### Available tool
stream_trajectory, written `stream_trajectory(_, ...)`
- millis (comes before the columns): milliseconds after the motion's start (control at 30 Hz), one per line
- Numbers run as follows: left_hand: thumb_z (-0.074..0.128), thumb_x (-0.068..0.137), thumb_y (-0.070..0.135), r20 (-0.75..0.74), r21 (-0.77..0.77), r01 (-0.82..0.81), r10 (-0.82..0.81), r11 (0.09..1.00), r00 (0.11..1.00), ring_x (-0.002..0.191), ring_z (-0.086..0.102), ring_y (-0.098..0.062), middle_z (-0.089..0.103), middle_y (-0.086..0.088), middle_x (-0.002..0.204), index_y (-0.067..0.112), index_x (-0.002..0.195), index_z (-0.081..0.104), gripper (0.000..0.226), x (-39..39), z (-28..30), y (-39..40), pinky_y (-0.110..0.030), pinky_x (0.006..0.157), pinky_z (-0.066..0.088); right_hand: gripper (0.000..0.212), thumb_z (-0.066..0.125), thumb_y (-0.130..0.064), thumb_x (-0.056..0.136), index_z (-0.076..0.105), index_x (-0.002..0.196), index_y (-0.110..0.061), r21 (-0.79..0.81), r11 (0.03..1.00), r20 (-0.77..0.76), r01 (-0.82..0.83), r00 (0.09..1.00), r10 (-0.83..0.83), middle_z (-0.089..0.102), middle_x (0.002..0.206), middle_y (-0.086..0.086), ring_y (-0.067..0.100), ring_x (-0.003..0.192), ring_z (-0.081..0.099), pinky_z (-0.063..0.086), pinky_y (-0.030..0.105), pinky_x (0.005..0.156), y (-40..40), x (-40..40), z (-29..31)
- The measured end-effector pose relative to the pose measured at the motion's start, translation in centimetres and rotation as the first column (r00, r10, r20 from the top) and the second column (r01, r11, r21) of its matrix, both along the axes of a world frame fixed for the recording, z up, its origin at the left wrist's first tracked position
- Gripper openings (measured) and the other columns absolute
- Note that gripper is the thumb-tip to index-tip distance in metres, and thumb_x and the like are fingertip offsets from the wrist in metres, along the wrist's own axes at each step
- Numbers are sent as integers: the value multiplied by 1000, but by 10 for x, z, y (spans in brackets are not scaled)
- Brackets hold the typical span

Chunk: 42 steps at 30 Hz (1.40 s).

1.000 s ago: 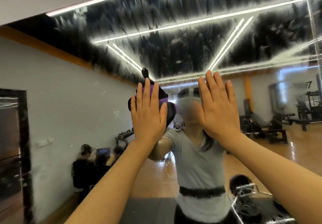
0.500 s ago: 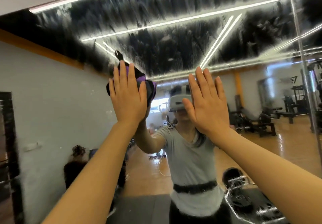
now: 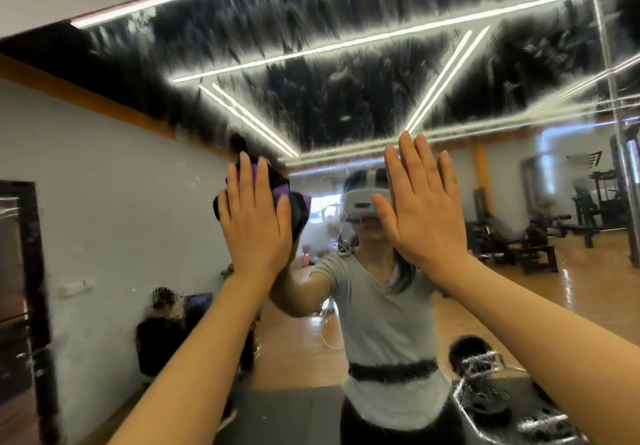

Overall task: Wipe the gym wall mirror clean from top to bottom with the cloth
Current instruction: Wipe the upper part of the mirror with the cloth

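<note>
So, nearest the camera, two bare forearms reach up toward the glass; the left hand (image 3: 255,226) is flat and spread, palm pressing a bunched cloth (image 3: 294,207) against the mirror (image 3: 346,64), so it's pinning the cloth rather than gripping it in a fist; the right hand (image 3: 424,209) is open too, fingers straight, holding nothing, and whether it actually touches the glass is hard to tell. The cloth looks soft and crumpled, dark with purple patches, poking out above and to the right of the fingers. Farther up, the mirror's upper part is covered in feathery whitish streaks, while the lower part reflects fairly clean; looks like the top band is the step in hand. Next move probably calls for pushing the cloth higher into that streaky film with firm, even pressure, then working downward.
</note>
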<state>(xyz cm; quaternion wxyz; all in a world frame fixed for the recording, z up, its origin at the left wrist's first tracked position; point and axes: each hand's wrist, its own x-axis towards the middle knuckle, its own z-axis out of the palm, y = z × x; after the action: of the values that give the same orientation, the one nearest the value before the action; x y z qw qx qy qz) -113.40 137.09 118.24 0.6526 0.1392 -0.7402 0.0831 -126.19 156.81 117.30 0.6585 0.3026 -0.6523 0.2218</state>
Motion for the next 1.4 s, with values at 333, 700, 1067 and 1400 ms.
stream_trajectory(333,22,103,42,-76,44,-8,11,999,997,154,7,-29,13,-10,166,12,158,22,62,0,78,-6,-45,123,7,72,13,-55,105,23,158,-7,2,1000,-17,2,1000,-2,17,165,16,33,153,13,14,55,121,0,-3,0)
stream_trajectory(700,16,102,46,-36,95,-20,24,995,999,153,9,-29,13,-11,166,11,158,22,66,8,-12,-12,-44,122,8,71,16,-54,105,24,157,-6,-4,1000,-22,-9,1000,9,18,165,17,33,153,14,9,51,123,0,-2,-1)
stream_trajectory(1067,17,104,45,51,112,-81,76,990,996,153,9,-28,12,-11,166,13,158,18,62,16,-62,-19,-46,122,11,71,16,-53,105,23,158,-6,0,1000,-45,-22,999,22,16,165,18,34,153,12,3,48,124,-1,-1,1)
stream_trajectory(1400,13,102,48,107,79,-89,80,993,991,153,8,-28,9,-12,166,12,159,14,67,20,-59,-22,-43,121,5,70,29,-49,103,27,156,-5,-33,999,9,-38,999,39,17,165,19,33,153,12,-4,42,123,-2,11,2)
